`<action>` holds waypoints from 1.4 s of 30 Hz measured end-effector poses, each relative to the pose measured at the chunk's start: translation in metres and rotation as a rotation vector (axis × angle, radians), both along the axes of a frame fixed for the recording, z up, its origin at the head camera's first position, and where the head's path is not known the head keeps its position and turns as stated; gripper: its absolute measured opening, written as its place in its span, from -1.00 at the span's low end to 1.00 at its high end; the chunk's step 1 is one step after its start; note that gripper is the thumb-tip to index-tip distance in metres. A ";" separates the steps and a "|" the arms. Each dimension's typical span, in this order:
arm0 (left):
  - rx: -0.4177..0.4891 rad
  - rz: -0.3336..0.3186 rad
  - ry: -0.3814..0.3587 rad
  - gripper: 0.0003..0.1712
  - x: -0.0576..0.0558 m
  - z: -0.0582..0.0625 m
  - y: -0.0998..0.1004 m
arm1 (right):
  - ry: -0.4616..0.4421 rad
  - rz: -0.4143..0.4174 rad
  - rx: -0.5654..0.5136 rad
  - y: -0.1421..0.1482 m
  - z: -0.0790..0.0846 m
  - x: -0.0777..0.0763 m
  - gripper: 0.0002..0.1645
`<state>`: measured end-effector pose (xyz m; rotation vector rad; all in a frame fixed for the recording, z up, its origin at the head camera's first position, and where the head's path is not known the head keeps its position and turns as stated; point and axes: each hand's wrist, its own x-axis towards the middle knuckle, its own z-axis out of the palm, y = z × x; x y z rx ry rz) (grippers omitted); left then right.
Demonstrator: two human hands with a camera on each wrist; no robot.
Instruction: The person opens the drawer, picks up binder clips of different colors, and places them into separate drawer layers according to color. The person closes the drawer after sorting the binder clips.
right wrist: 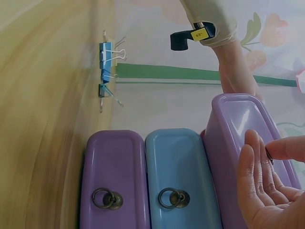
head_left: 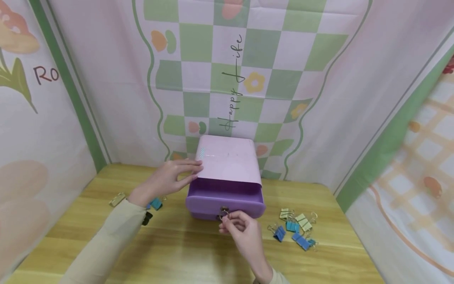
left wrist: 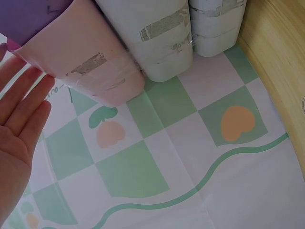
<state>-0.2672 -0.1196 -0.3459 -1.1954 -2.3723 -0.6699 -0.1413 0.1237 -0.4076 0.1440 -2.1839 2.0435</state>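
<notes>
A small cabinet with a pale pink top [head_left: 228, 159] stands at the back of the table. Its top drawer [head_left: 203, 206], purple, is pulled partway out, and what shows of its inside is bare. My right hand [head_left: 244, 232] pinches the ring pull [head_left: 224, 215] on that drawer's front between thumb and fingers. In the right wrist view the ring is mostly hidden by the fingers. With straight fingers, my left hand [head_left: 173, 175] touches the left edge of the pink top. The left wrist view shows those fingers [left wrist: 33, 100] against the pink casing [left wrist: 90, 62].
Lower down, a blue drawer [right wrist: 174, 157] and a darker purple drawer [right wrist: 114, 157] are closed, each with a ring pull. Several binder clips [head_left: 292, 226] lie right of the cabinet. Left of it are a gold clip [head_left: 117, 199], a teal clip [head_left: 156, 204] and a black clip [head_left: 147, 218].
</notes>
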 end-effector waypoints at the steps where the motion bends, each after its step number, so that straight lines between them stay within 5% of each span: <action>1: 0.001 -0.001 0.001 -0.66 0.000 0.000 0.000 | 0.001 0.000 0.001 0.000 0.000 0.000 -0.82; 42: 0.010 -0.001 -0.009 -0.65 -0.001 -0.003 0.000 | 0.000 -0.013 0.046 0.006 -0.011 -0.004 -0.79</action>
